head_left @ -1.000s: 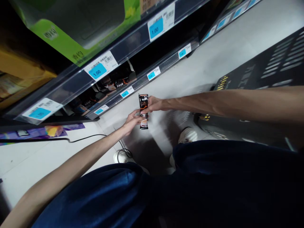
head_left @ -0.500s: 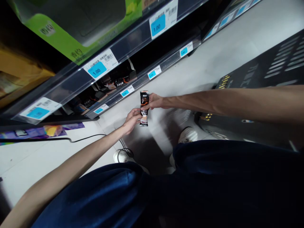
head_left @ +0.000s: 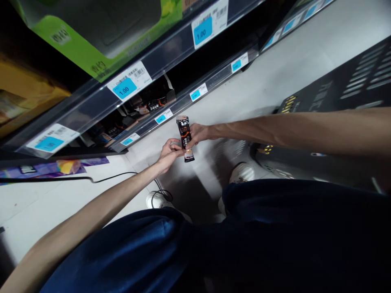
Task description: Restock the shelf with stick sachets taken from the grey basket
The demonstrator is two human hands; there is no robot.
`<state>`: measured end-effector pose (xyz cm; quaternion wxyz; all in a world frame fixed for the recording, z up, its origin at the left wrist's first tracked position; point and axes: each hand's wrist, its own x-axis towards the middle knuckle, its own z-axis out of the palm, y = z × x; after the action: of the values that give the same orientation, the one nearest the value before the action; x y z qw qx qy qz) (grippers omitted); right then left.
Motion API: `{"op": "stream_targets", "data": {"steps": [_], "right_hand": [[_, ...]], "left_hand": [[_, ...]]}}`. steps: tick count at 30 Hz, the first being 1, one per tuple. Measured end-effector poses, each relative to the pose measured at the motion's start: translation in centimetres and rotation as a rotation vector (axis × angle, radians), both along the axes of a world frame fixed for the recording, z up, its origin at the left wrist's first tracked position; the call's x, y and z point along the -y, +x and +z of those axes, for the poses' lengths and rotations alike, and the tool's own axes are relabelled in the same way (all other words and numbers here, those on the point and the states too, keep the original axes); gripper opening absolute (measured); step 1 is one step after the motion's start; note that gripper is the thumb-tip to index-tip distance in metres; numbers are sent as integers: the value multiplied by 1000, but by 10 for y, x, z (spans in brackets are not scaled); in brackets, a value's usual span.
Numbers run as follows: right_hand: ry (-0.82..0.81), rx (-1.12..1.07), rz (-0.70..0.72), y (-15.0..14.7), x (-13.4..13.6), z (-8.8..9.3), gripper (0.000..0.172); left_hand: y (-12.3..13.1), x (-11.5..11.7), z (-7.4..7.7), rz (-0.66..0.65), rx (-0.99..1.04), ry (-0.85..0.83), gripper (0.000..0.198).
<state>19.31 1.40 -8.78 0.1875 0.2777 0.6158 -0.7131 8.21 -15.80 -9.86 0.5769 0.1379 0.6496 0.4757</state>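
Note:
A slim black snack packet (head_left: pixel 184 129) with orange and pale printing hangs between my hands, above the floor and in front of the lowest shelf. Its long side runs nearly upright in the picture, with the top leaning a little left. My right hand (head_left: pixel 198 134) grips it by the right edge, thumb across its front. From the lower left, my left hand (head_left: pixel 168 155) pinches it with thumb and fingertips. Similar black packets (head_left: pixel 155 105) lie in opened cartons on the low shelf behind; shadow hides much of them.
Above is a shelf edge (head_left: pixel 171 61) with price labels, carrying a green box (head_left: pixel 73 47). The lower shelf rail (head_left: pixel 180 106) runs close behind the packet. A dark grey bin-like case (head_left: pixel 324 97) stands at right. A black cable (head_left: pixel 116 175) crosses the floor near my shoe (head_left: pixel 157 200).
The packet has tilted, its top swinging left and its bottom slightly right. My right thumb has slid lower on its front. The shelves look the same.

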Motion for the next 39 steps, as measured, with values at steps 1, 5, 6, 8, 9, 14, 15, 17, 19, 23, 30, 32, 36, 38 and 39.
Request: {"op": "stream_targets", "data": {"steps": [1, 5, 6, 8, 9, 14, 15, 17, 19, 23, 30, 32, 36, 38, 39], "right_hand": [[10, -14, -1, 0, 0, -1, 38], [62, -50, -38, 0, 0, -7, 39], [70, -51, -47, 0, 0, -8, 39], [84, -54, -47, 0, 0, -8, 39], [88, -59, -38, 1, 0, -7, 38], [57, -108, -38, 4, 1, -3, 37], [36, -114, -40, 4, 2, -2, 37], [-28, -111, -29, 5, 1, -1, 36], [-100, -92, -9, 5, 0, 0, 35], [-196, -51, -18, 6, -6, 1, 40], [-149, -30, -87, 5, -14, -4, 40], [-125, -36, -111, 3, -13, -4, 39], [-92, -47, -139, 1, -10, -3, 33], [-73, -35, -143, 0, -8, 0, 31], [-67, -26, -145, -1, -8, 3, 31]], "left_hand": [[-1, 0, 0, -2, 5, -1, 56], [0, -2, 1, 31, 8, -19, 57], [1, -2, 2, 47, 9, -14, 56], [2, -3, 4, 81, 21, 2, 54], [3, -3, 4, 91, 29, 8, 54], [2, -4, 6, 89, 26, 18, 53], [2, -4, 6, 90, 21, 20, 53], [2, -4, 7, 93, 14, 15, 51], [3, -5, 8, 96, 6, 4, 49], [3, -5, 12, 110, -17, -17, 46], [0, -7, 14, 121, -29, 4, 47], [-1, -7, 12, 124, -36, 11, 48], [-1, -6, 10, 141, -44, 7, 47], [0, -5, 10, 153, -48, 12, 46], [0, -5, 10, 163, -55, 19, 45]]}}
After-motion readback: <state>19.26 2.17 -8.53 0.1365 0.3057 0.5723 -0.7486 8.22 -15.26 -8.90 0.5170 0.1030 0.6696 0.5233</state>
